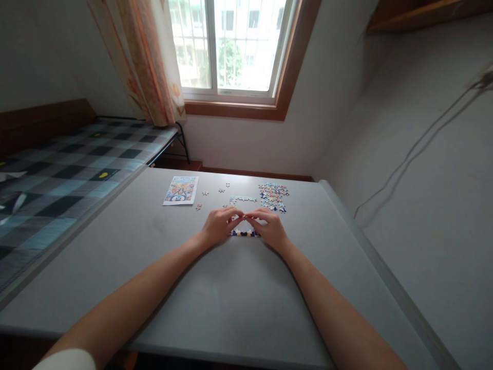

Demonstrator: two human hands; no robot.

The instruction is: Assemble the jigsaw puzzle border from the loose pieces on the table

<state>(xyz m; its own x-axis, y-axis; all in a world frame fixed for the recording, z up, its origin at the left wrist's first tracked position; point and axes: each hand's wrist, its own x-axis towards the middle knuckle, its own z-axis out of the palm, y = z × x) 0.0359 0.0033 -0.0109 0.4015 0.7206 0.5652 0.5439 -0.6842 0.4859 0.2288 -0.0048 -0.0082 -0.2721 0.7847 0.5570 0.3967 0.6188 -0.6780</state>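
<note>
My left hand [220, 225] and my right hand [270, 226] meet at the fingertips over a partly joined puzzle border. Between both pinched fingertips is a small puzzle piece [245, 218]. The border's top row [244, 198] shows beyond my hands, and its dark bottom row [245, 234] lies between my wrists. My hands hide much of the border's sides. A pile of loose puzzle pieces [274, 195] lies to the right, past my right hand. Several single pieces, one of them a loose piece [198, 206], are scattered to the left.
A printed picture sheet [181, 190] lies on the grey table [215, 303] at the back left. Beyond the table's left edge is a bed with a checked cover [77, 154]. A wall stands along the right side, and a window [231, 46] with a curtain is ahead.
</note>
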